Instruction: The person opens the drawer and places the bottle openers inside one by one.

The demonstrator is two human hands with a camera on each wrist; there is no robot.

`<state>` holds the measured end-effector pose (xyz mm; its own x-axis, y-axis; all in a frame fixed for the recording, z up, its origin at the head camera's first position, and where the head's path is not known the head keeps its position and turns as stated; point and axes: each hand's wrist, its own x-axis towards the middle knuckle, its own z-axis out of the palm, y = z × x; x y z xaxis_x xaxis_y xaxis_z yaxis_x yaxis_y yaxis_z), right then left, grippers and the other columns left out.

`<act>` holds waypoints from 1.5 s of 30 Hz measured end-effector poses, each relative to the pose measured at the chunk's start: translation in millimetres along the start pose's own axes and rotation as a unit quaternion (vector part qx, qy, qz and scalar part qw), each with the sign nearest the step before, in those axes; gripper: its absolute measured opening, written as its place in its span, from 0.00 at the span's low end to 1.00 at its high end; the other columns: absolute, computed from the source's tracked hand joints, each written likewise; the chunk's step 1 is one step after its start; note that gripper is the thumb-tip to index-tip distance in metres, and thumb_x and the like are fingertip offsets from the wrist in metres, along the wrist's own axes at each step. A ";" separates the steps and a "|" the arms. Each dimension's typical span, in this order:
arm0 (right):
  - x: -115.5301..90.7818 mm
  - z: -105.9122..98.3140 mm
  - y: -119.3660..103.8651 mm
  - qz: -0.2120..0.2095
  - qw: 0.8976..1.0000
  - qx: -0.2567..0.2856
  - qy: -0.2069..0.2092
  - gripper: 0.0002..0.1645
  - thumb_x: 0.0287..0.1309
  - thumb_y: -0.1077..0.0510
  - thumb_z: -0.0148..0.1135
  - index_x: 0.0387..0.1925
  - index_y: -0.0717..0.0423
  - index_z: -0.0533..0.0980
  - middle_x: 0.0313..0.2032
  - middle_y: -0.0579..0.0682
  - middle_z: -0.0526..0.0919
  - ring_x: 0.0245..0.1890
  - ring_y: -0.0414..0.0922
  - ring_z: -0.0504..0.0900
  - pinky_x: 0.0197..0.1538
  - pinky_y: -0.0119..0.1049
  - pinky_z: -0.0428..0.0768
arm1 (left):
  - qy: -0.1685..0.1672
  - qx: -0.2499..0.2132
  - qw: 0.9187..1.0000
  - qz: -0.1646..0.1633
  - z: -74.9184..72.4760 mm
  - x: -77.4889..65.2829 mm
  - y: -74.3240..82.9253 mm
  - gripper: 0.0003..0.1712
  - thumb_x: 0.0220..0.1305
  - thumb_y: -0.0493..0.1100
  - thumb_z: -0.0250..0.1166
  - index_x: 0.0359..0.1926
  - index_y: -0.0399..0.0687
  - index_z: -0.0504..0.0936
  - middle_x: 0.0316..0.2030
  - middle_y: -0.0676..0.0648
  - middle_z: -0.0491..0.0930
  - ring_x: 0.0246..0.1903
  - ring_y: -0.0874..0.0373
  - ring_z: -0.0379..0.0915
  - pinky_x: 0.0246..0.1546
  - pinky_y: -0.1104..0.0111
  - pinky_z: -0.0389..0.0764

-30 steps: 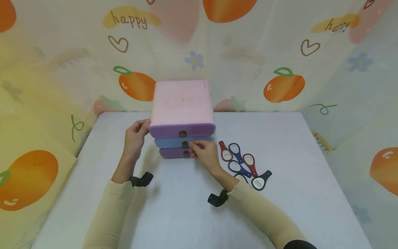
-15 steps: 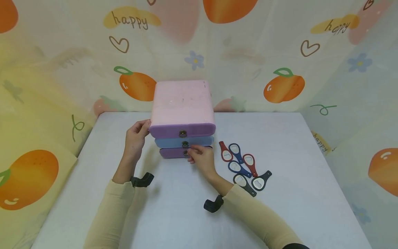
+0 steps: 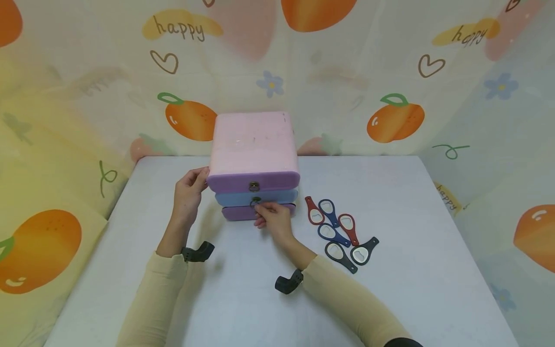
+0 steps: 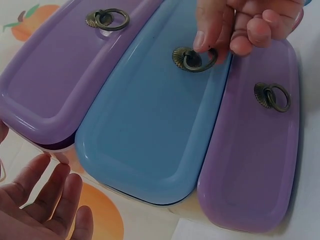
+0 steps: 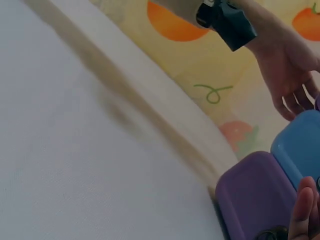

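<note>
A pink box (image 3: 255, 142) with purple, blue and purple drawers stands at the back of the table. My right hand (image 3: 276, 221) is in front of the middle blue drawer (image 3: 231, 198), pinching its bronze ring pull (image 4: 200, 62) between thumb and finger. That ring is lifted away from the blue front. My left hand (image 3: 187, 195) touches the box's left side near the top drawer (image 3: 230, 183); in the left wrist view its fingers (image 4: 62, 202) stretch toward the box. The bottom purple drawer (image 4: 245, 165) has its own ring hanging loose. All drawers look pushed in.
Right of the box lie several flat paddle-shaped pieces that look like bottle openers: red ones (image 3: 348, 226), blue ones (image 3: 328, 232) and black ones (image 3: 363, 251). A white cloth covers the table (image 3: 412, 289). Behind hangs a printed curtain (image 3: 329, 77).
My right hand has shifted left and slightly down, from the right side of the blue drawer's pull onto its ring, uncovering a black opener. The left hand stays at the box.
</note>
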<state>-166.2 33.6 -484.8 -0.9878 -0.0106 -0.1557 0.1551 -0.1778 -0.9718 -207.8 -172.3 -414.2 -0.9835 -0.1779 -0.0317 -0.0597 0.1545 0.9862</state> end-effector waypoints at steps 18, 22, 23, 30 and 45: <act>3.8 -0.1 -3.0 0.029 0.999 0.007 -0.041 0.21 0.66 0.61 0.58 0.41 0.83 0.75 0.18 0.43 0.80 0.17 0.36 0.80 0.24 0.26 0.80 | 0.004 -0.001 1.000 -0.002 -0.1 0.0 -1.7 0.29 0.68 0.59 0.58 0.57 0.40 0.77 0.46 0.56 0.79 0.49 0.66 0.76 0.67 0.57 0.69; 2.8 0.6 -4.9 0.025 0.999 0.005 -0.039 0.21 0.66 0.60 0.59 0.41 0.83 0.76 0.18 0.43 0.80 0.16 0.36 0.80 0.24 0.26 0.80 | 0.006 -0.003 1.000 0.000 0.4 0.1 -1.4 0.29 0.68 0.58 0.58 0.57 0.40 0.77 0.44 0.58 0.79 0.48 0.66 0.76 0.67 0.57 0.70; 2.8 0.6 -5.0 0.025 0.999 0.005 -0.038 0.21 0.65 0.60 0.59 0.41 0.83 0.76 0.18 0.43 0.80 0.16 0.36 0.80 0.24 0.26 0.80 | 0.005 -0.001 1.000 0.001 0.6 0.2 -1.3 0.29 0.68 0.58 0.58 0.57 0.40 0.77 0.44 0.58 0.79 0.49 0.66 0.76 0.67 0.57 0.70; 0.6 -0.5 -5.6 0.019 0.999 0.000 -0.035 0.21 0.65 0.60 0.59 0.41 0.83 0.76 0.17 0.42 0.79 0.15 0.35 0.79 0.23 0.26 0.79 | 0.013 0.007 1.000 0.010 0.8 0.6 -1.6 0.28 0.68 0.57 0.59 0.56 0.40 0.78 0.45 0.56 0.81 0.49 0.65 0.75 0.67 0.58 0.70; -20.2 -7.9 -7.7 0.011 0.996 -0.075 -0.053 0.20 0.64 0.57 0.62 0.38 0.76 0.80 0.23 0.56 0.84 0.17 0.36 0.80 0.25 0.28 0.81 | 0.045 -0.019 0.999 0.004 3.2 1.9 1.9 0.25 0.66 0.53 0.64 0.52 0.37 0.82 0.33 0.65 0.82 0.47 0.65 0.73 0.52 0.74 0.73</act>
<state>-147.3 43.0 -475.5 -0.9790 -0.1190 -0.1653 0.1696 -0.0271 -0.9851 -210.3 -169.2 -412.9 -0.9647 -0.2630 -0.0114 -0.0443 0.1194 0.9919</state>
